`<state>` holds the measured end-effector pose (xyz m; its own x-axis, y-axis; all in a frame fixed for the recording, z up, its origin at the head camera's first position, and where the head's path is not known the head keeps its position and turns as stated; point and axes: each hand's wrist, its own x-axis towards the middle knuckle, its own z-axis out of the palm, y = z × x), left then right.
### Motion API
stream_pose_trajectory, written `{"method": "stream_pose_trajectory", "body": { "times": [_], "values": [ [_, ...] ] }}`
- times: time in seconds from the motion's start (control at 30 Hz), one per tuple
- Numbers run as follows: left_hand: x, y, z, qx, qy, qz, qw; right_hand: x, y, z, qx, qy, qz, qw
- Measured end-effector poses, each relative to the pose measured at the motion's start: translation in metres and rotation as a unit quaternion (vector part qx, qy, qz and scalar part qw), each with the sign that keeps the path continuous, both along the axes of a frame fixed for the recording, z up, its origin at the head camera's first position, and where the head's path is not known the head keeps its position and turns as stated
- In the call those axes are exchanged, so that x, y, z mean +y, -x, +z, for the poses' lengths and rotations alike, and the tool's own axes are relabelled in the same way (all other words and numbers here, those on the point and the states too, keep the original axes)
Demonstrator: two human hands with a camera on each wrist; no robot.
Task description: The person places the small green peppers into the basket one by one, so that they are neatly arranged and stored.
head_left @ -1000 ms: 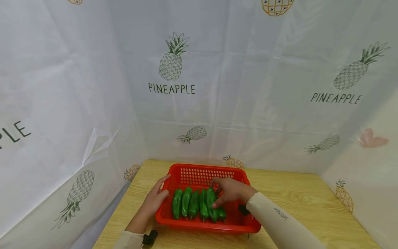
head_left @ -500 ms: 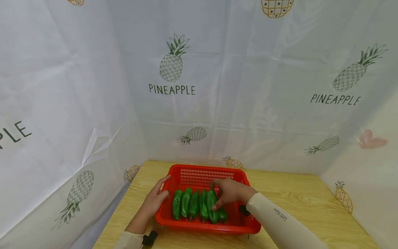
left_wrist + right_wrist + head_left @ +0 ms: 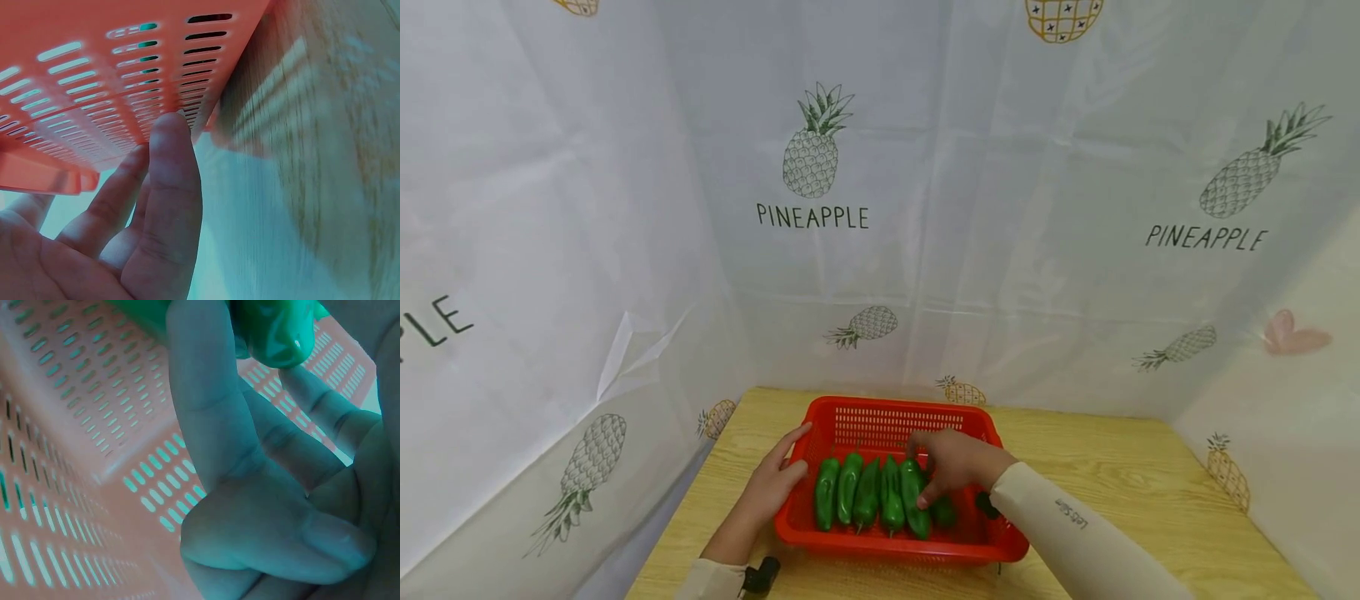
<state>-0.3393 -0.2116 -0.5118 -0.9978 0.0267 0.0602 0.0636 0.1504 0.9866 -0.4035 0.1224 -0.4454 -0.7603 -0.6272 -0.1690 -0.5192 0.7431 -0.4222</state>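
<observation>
Several long green peppers (image 3: 867, 493) lie side by side in a red plastic basket (image 3: 880, 550). My right hand (image 3: 957, 460) reaches over the right end of the row and holds a green pepper (image 3: 914, 500), thumb near its middle and index finger at its far end. Another pepper (image 3: 944, 511) lies partly under that hand. In the right wrist view, glossy green pepper (image 3: 275, 331) shows at the fingers. My left hand (image 3: 769, 487) holds the basket's left side by the rim; the left wrist view shows fingers (image 3: 169, 187) against the slotted outer wall (image 3: 131, 69).
The basket stands on a wood-grain table (image 3: 1090, 475). White sheeting (image 3: 985, 250) printed with pineapples hangs behind and at both sides. A small black device (image 3: 762, 575) is at the left wrist, another (image 3: 988, 505) at the right.
The gripped pepper has shifted slightly to the right with my right thumb. The pepper beside it has also moved a little right. My left hand and the basket stay in place.
</observation>
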Motion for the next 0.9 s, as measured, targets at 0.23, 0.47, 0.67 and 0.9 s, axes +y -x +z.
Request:
{"method": "stream_pose_trajectory", "body": {
  "times": [0.23, 0.47, 0.67, 0.9],
  "values": [
    [0.0012, -0.0003, 0.001, -0.002, -0.006, 0.006, 1.0, 0.001, -0.006, 0.0016, 0.056, -0.051, -0.003, 0.9971],
    [0.0003, -0.0012, 0.0028, -0.002, -0.005, -0.003, 1.0, 0.0029, -0.0066, 0.0006, 0.059, -0.054, -0.004, 0.9968],
    [-0.0006, -0.0006, 0.0013, 0.005, -0.006, -0.01, 0.9999, 0.001, -0.0045, 0.0009, 0.071, -0.061, 0.019, 0.9954],
    [-0.0029, 0.0003, -0.0012, 0.012, -0.011, -0.023, 0.9996, 0.0016, -0.0036, -0.0015, 0.09, -0.092, 0.008, 0.9917]
  ]
}}
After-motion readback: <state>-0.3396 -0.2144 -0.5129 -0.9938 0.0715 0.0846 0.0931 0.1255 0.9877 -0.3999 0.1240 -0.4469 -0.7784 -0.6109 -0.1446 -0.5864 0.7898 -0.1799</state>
